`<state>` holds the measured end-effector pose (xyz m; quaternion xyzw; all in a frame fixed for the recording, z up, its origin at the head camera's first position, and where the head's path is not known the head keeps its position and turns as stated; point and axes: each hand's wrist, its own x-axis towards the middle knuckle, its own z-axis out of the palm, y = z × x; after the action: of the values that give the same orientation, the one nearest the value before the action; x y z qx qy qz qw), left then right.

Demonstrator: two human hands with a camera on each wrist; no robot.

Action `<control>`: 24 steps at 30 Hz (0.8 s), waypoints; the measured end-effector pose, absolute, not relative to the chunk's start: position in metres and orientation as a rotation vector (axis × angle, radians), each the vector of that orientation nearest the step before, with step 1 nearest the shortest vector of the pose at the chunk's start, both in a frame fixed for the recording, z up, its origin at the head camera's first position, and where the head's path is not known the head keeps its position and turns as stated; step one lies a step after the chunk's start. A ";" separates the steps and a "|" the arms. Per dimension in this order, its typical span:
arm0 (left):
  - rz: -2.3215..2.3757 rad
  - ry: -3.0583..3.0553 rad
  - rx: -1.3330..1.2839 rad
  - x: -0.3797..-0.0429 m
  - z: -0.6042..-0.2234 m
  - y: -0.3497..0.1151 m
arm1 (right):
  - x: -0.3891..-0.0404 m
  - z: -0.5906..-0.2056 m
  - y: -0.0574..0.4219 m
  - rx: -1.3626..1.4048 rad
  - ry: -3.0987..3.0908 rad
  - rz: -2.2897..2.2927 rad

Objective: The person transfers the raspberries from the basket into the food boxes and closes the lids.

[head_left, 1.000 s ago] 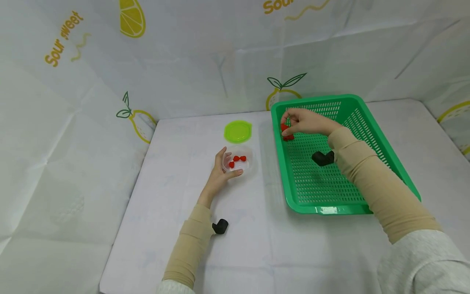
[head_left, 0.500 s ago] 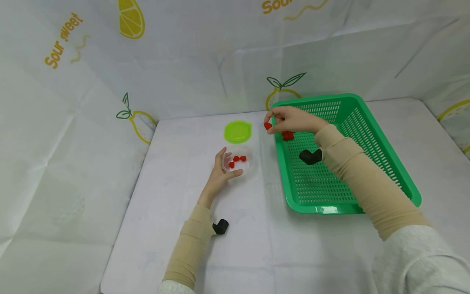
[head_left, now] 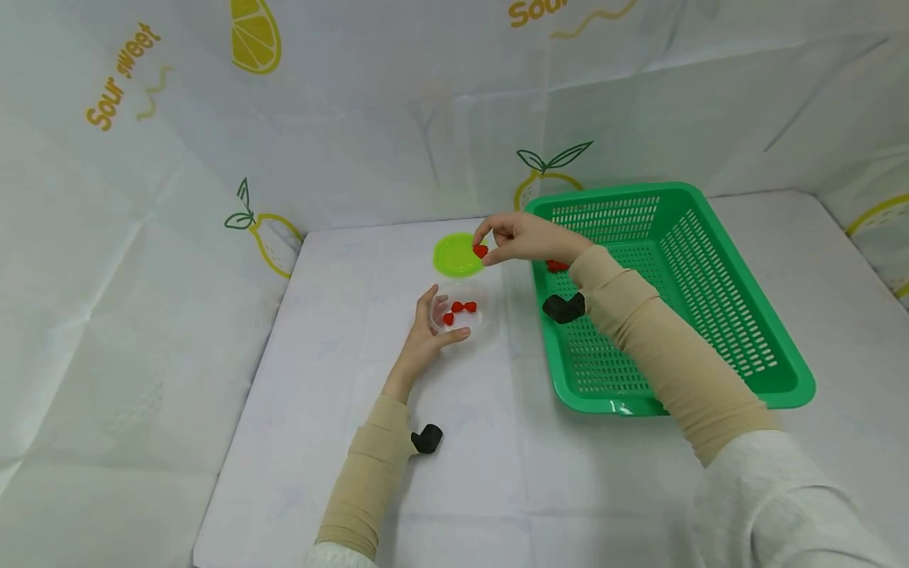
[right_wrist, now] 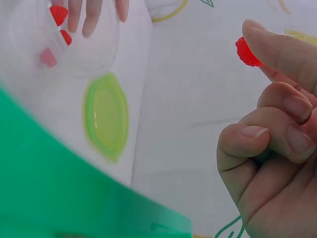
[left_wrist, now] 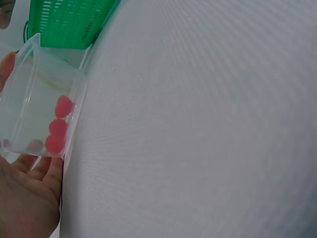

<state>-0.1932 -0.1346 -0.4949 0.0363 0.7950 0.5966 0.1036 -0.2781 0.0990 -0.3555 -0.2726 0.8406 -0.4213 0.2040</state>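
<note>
My left hand (head_left: 424, 338) holds a small clear plastic tub (left_wrist: 26, 106), fingers and thumb curled round its side on the white table. Inside lie 3 red raspberries (head_left: 458, 307), close together at the bottom in the left wrist view. Between thumb and forefinger, my right hand (head_left: 534, 237) pinches another raspberry (right_wrist: 247, 52); its other fingers are curled in. In the head view this berry overlaps the right part of a lime-green lid (head_left: 453, 257), which lies just behind the tub. More red berries (head_left: 557, 266) show in the green basket, partly hidden by the right wrist.
A large green slotted basket (head_left: 604, 371) stands to the right of the tub, under the right forearm. Behind the table hangs a white sheet (head_left: 398, 142) printed with lemons. Each wrist wears a black camera mount (head_left: 428, 439).
My right hand has carried the pinched raspberry leftward out of the basket, over its rim to above the lid. The left hand and tub have stayed in place.
</note>
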 end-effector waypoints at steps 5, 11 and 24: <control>1.760 2.321 0.115 -0.193 -0.493 -0.135 | -0.279 -0.355 0.084 -0.784 2.359 -1.135; 1.767 2.287 0.129 -0.192 -0.487 -0.136 | -0.281 -0.358 0.069 -0.822 2.352 -1.121; 1.751 2.267 0.144 -0.184 -0.468 -0.133 | -0.289 -0.380 0.051 -0.737 2.251 -1.131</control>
<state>-0.1837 -0.1334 -0.4677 0.0497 0.7831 0.6048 0.1364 -0.2885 0.0513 -0.3803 -0.2716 0.8291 -0.4165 0.2558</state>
